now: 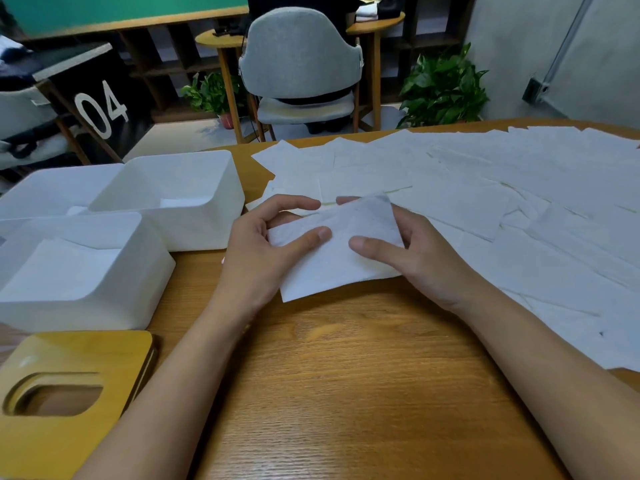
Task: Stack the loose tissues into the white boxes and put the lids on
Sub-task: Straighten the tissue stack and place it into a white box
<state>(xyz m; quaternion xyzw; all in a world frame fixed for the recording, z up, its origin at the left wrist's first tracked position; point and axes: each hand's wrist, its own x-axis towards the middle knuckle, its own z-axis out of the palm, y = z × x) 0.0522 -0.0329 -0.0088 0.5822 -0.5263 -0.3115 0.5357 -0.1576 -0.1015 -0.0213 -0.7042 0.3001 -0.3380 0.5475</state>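
Your left grip (263, 244) and right grip (408, 251) both pinch one tissue (332, 268); pull too hard and it may rip.

My view of the wooden table (346, 393): white boxes (194, 233) left, loose tissues (519, 188) right.
I count three open boxes grouped at the left edge, two showing tissue inside. Stacked wooden lids (69, 348) sit just in front of them, and the tissues overlap across the right side.
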